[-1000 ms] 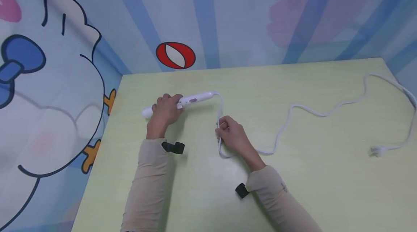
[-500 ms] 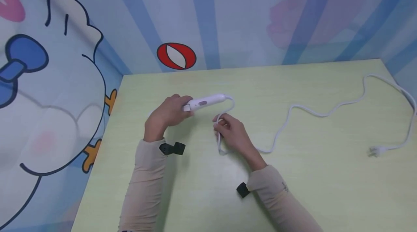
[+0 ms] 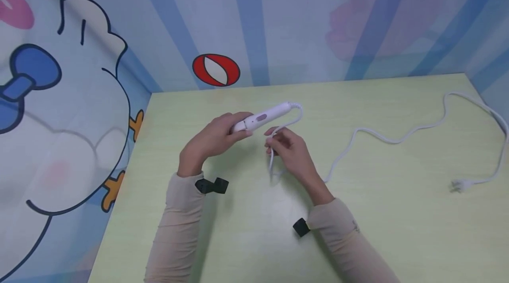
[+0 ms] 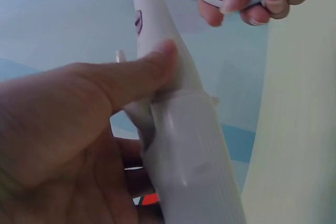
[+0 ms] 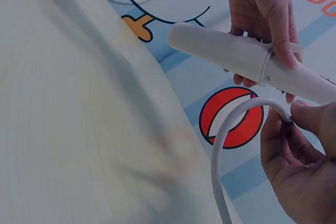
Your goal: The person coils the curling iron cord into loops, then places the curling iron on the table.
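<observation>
A white curling iron (image 3: 269, 115) with a greyish oval switch is held in my left hand (image 3: 216, 136), raised over the table with its cord end tilted up to the right. In the left wrist view my thumb lies along the iron (image 4: 194, 156) near the joint between handle and barrel. The barrel's rounded tip shows in the right wrist view, past the left hand (image 5: 262, 11). My right hand (image 3: 294, 152) pinches the white cord (image 3: 301, 114) between thumb and fingers just below the handle. From that pinch the cord (image 5: 216, 166) bends down in the right wrist view.
The rest of the cord snakes over the pale yellow table (image 3: 389, 212) to the right, ending at a white plug (image 3: 461, 184). A cartoon-printed wall (image 3: 302, 22) borders the table at the back and left. Black straps (image 3: 212, 185) sit at both wrists.
My left hand has lifted the curling iron and shifted its handle end right and up, closer to the right hand. The right hand, pinching the cord, has risen slightly.
</observation>
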{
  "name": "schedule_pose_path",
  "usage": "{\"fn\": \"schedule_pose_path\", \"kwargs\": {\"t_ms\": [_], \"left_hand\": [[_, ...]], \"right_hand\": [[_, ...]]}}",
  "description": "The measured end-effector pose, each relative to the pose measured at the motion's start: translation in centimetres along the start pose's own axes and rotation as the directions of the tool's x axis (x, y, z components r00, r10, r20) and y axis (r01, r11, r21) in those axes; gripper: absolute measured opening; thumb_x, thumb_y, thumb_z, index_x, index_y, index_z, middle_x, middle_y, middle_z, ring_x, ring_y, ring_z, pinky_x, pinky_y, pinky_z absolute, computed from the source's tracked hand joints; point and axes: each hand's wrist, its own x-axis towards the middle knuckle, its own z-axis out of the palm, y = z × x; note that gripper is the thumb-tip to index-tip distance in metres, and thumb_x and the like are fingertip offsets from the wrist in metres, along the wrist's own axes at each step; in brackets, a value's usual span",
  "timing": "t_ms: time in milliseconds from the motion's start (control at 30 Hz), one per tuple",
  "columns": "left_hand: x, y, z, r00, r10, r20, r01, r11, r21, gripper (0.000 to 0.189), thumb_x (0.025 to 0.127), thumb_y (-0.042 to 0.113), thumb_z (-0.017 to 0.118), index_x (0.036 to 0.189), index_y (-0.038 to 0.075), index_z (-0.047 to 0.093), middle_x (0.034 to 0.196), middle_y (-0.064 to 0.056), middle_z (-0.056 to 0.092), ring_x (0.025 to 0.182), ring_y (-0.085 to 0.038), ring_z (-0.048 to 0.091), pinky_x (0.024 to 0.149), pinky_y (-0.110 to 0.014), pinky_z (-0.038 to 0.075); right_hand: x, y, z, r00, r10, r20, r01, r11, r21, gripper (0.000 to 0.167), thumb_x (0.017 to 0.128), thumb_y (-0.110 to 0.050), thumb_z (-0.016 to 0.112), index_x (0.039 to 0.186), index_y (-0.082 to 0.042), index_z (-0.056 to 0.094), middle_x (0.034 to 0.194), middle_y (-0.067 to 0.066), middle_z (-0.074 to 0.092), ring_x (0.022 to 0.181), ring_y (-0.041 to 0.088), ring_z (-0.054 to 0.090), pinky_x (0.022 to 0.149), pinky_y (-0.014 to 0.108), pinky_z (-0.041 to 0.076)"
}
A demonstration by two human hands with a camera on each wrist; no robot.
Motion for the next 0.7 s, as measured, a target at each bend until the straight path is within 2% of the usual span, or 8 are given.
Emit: {"fn": "schedule_pose_path", "kwargs": {"t_ms": [167, 267, 367, 467, 567, 700], "left_hand": [[0.2, 0.2, 0.4, 0.998, 0.065, 0.002, -0.065, 0.996, -0.069, 0.039, 0.098, 0.032, 0.053, 0.135, 0.019, 0.049, 0.104, -0.004, 0.055, 0.089, -0.02, 0.051, 0.074, -0.035, 0.042], [0.2, 0.4, 0.7, 0.996, 0.089, 0.013, -0.087, 0.989, -0.118, 0.036, 0.099, 0.036, 0.05, 0.132, 0.021, 0.051, 0.097, -0.003, 0.054, 0.083, -0.019, 0.05, 0.07, -0.034, 0.041], [0.1, 0.7, 0.9, 0.997, 0.077, 0.021, -0.074, 0.987, -0.142, 0.033, 0.098, 0.041, 0.049, 0.126, 0.024, 0.054, 0.093, -0.003, 0.055, 0.08, -0.019, 0.051, 0.068, -0.034, 0.042], [0.0, 1.0, 1.1, 0.999, 0.047, 0.023, -0.043, 0.989, -0.139, 0.031, 0.097, 0.046, 0.047, 0.119, 0.026, 0.058, 0.095, 0.0, 0.058, 0.084, -0.018, 0.053, 0.069, -0.034, 0.044], [0.0, 1.2, 1.0, 0.999, 0.034, 0.026, -0.03, 0.991, -0.131, 0.03, 0.097, 0.048, 0.047, 0.114, 0.028, 0.061, 0.098, 0.003, 0.06, 0.087, -0.017, 0.054, 0.072, -0.035, 0.046], [-0.2, 1.2, 0.8, 0.998, 0.037, 0.043, -0.031, 0.992, -0.124, 0.029, 0.096, 0.05, 0.048, 0.107, 0.029, 0.063, 0.092, 0.003, 0.06, 0.082, -0.018, 0.054, 0.07, -0.035, 0.045]], "right_hand": [[0.1, -0.4, -0.3, 0.999, -0.05, -0.018, 0.051, 0.997, 0.056, 0.018, 0.096, -0.016, 0.058, 0.109, -0.003, 0.06, 0.094, 0.02, 0.062, 0.077, 0.014, 0.064, 0.077, 0.04, 0.056], [0.1, -0.6, -0.6, 0.997, -0.076, -0.03, 0.078, 0.994, 0.075, 0.02, 0.095, -0.014, 0.058, 0.109, 0.001, 0.059, 0.091, 0.012, 0.063, 0.077, 0.012, 0.064, 0.077, 0.039, 0.056], [0.0, -0.7, -0.8, 0.995, -0.089, -0.033, 0.091, 0.993, 0.07, 0.021, 0.096, -0.012, 0.058, 0.109, 0.004, 0.059, 0.089, 0.007, 0.064, 0.078, 0.011, 0.064, 0.077, 0.033, 0.056], [0.0, -0.8, -1.0, 0.996, -0.087, -0.022, 0.088, 0.995, 0.048, 0.02, 0.097, -0.012, 0.056, 0.109, 0.003, 0.06, 0.087, 0.007, 0.063, 0.077, 0.012, 0.063, 0.077, 0.03, 0.056], [0.0, -0.9, -1.1, 0.996, -0.084, -0.002, 0.084, 0.996, 0.025, 0.021, 0.098, -0.012, 0.054, 0.112, 0.002, 0.061, 0.088, 0.011, 0.062, 0.077, 0.013, 0.062, 0.077, 0.03, 0.055], [-0.1, -0.9, -1.5, 0.995, -0.094, 0.022, 0.094, 0.995, 0.028, 0.023, 0.098, -0.009, 0.052, 0.115, 0.005, 0.059, 0.092, 0.013, 0.062, 0.077, 0.013, 0.064, 0.078, 0.033, 0.056]]}}
